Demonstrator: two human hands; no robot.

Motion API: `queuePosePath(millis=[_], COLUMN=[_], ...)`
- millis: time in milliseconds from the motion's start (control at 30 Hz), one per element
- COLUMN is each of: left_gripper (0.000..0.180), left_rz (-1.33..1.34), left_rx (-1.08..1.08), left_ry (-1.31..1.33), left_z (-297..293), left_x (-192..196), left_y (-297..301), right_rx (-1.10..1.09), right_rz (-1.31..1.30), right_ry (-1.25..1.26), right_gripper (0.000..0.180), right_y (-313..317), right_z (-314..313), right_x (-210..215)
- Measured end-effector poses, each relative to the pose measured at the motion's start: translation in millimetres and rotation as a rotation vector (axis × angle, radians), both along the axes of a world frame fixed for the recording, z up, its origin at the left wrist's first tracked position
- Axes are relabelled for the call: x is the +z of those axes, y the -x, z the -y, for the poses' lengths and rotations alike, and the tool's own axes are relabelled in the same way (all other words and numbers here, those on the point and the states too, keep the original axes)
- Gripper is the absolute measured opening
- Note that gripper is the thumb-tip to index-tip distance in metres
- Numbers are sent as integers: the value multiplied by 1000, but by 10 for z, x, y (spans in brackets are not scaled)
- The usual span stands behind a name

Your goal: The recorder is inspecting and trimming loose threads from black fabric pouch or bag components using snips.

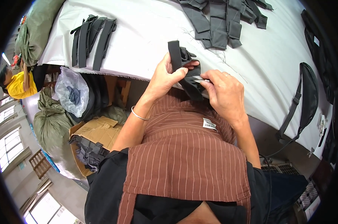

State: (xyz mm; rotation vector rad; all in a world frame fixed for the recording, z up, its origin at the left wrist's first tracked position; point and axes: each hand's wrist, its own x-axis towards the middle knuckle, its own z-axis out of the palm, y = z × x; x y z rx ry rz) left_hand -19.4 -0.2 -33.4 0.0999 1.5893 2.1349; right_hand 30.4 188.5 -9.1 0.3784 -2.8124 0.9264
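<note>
My left hand (167, 76) grips a dark grey fabric piece (184, 71), its strap end standing up between thumb and fingers. My right hand (225, 93) is closed on a small metal tool (198, 79), likely thread snips, whose tip touches the fabric. Both hands work at the near edge of a white cloth-covered table (146, 41), above my brown striped apron (184, 156). A thin bracelet (138, 115) sits on my left wrist.
Dark grey strips (92, 39) lie at the table's left; a heap of grey pieces (223, 20) lies at the back. A black waist bag (307, 99) rests at the right. Beneath the table are a plastic bag (72, 91), a cardboard box (96, 136), and green sacks (51, 125). A person in yellow (17, 84) stands far left.
</note>
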Motion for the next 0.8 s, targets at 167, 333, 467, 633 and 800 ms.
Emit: queuePosePath(millis=[167,333,467,633,800], left_gripper=[42,42,43,43,43], left_rz=[-1,-19,-6,6,-4], left_rx=[4,11,-2,8,-1], left_ry=[21,39,48,11,13], left_z=[-28,-28,-16,-5,-4], left_x=[40,61,62,42,48], left_y=[-15,-30,-27,-34,-31], right_rx=[-5,-11,-26,-19,-27], right_rz=[46,-56,-82,-58,-96], right_ry=[-148,-227,-268,-269,-260], right_gripper=[12,13,12,13,12], right_y=[-1,-7,5,5,-12], right_z=[76,152,194,183,189], right_x=[-27,-50,-62,-63,-82])
